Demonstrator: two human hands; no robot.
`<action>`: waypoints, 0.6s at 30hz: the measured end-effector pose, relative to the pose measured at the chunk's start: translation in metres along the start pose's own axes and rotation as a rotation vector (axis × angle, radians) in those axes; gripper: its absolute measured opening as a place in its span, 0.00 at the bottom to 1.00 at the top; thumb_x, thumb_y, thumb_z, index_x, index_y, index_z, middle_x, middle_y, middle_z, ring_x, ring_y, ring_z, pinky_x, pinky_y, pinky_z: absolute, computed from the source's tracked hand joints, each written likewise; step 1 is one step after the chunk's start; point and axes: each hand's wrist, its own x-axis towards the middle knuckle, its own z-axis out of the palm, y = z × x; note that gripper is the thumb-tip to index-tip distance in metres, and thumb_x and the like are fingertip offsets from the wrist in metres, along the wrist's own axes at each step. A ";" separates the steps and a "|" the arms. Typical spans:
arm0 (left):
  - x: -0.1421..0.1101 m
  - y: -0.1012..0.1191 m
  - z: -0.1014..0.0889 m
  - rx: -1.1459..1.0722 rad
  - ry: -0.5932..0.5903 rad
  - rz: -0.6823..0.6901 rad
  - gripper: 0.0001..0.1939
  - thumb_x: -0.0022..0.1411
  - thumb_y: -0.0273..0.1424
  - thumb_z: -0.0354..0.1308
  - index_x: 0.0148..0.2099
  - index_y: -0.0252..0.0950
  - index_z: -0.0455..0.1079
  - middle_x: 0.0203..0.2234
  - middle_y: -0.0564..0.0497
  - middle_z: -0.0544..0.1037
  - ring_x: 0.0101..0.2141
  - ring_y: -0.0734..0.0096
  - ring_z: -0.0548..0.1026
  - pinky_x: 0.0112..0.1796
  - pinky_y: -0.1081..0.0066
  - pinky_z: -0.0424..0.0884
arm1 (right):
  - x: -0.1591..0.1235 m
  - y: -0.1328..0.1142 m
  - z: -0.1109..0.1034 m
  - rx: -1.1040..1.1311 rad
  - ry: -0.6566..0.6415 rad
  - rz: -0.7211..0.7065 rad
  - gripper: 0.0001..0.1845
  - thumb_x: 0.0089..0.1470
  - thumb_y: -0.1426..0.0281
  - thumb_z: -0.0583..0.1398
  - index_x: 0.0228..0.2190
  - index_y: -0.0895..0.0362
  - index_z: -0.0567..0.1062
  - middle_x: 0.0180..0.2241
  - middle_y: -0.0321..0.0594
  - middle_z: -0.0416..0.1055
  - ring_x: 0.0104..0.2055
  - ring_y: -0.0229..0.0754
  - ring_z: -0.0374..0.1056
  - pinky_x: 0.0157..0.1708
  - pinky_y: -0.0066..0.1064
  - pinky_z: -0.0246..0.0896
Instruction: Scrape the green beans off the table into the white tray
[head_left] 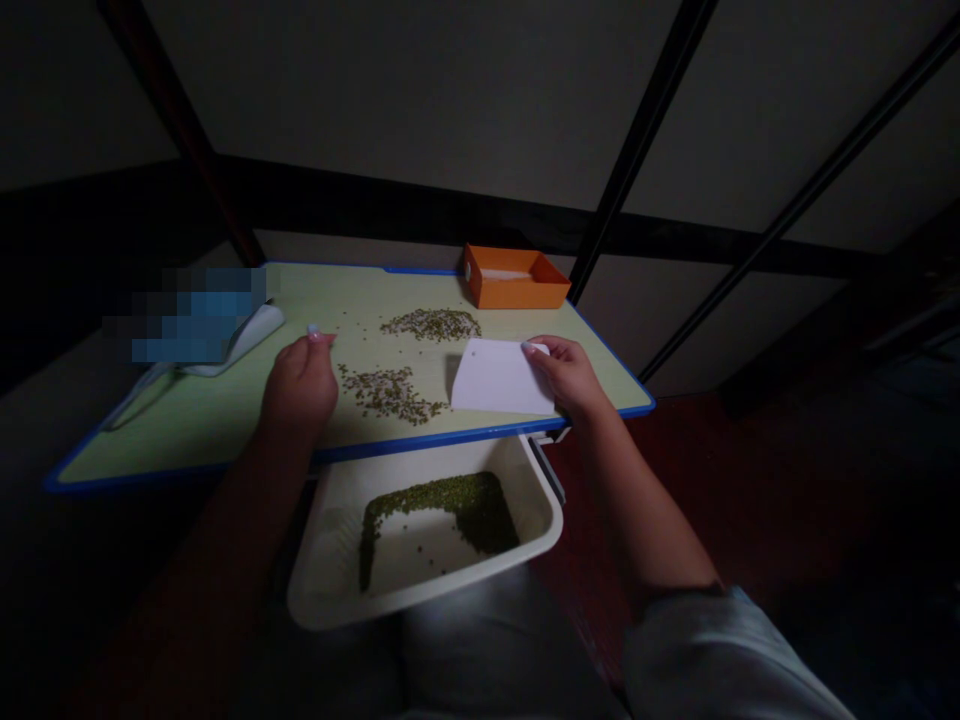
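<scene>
My right hand [566, 372] grips a white card [501, 378] by its right side, thumb on top, and the card stands tilted over the tabletop. To its left lies a loose pile of small green beans mixed with paler bits [394, 393]. A second such pile [431, 323] lies farther back. My left hand [304, 385] is closed beside the nearer pile, with thumb and fingertips together; whatever they hold, if anything, is too small to make out. Below the table's front edge, a white plastic tub [544, 520] holds more green beans [480, 505], heaped along its back and right sides.
An orange open box [517, 290] stands at the back right of the yellow-green table [322, 285], which has a blue rim. At the left lies a blurred blue item [202, 325] with a pale curled edge. A panelled wall [420, 110] rises behind the table.
</scene>
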 end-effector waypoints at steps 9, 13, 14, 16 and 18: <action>0.000 0.000 -0.001 -0.004 0.003 -0.007 0.21 0.65 0.44 0.58 0.53 0.36 0.71 0.53 0.44 0.75 0.53 0.60 0.74 0.54 0.49 0.72 | 0.001 -0.003 0.000 -0.015 0.045 -0.020 0.21 0.35 0.53 0.71 0.24 0.55 0.75 0.20 0.32 0.69 0.21 0.35 0.60 0.22 0.28 0.51; 0.000 0.000 0.000 -0.002 0.003 -0.008 0.21 0.65 0.44 0.58 0.54 0.36 0.71 0.54 0.44 0.75 0.53 0.60 0.73 0.54 0.49 0.72 | -0.001 -0.003 0.000 -0.018 0.025 -0.025 0.21 0.36 0.53 0.71 0.24 0.56 0.76 0.20 0.32 0.69 0.21 0.35 0.60 0.22 0.28 0.51; 0.000 0.000 0.000 -0.002 -0.001 -0.006 0.21 0.65 0.44 0.58 0.54 0.36 0.71 0.54 0.44 0.75 0.53 0.60 0.73 0.54 0.49 0.72 | -0.002 -0.003 0.000 -0.018 0.012 -0.025 0.21 0.36 0.53 0.71 0.25 0.56 0.76 0.20 0.32 0.69 0.21 0.35 0.60 0.22 0.28 0.51; 0.000 0.001 0.000 -0.002 -0.009 -0.003 0.21 0.65 0.44 0.58 0.54 0.36 0.71 0.53 0.44 0.75 0.53 0.60 0.74 0.54 0.49 0.72 | -0.002 -0.003 0.001 -0.015 -0.008 -0.027 0.21 0.37 0.53 0.71 0.25 0.56 0.77 0.21 0.32 0.69 0.21 0.35 0.60 0.22 0.27 0.51; 0.000 0.002 -0.001 -0.002 -0.010 -0.004 0.21 0.65 0.44 0.58 0.54 0.36 0.71 0.53 0.44 0.75 0.53 0.60 0.74 0.54 0.49 0.72 | -0.002 -0.003 0.001 -0.011 -0.016 -0.028 0.21 0.36 0.52 0.71 0.24 0.56 0.77 0.21 0.32 0.69 0.21 0.35 0.60 0.22 0.27 0.51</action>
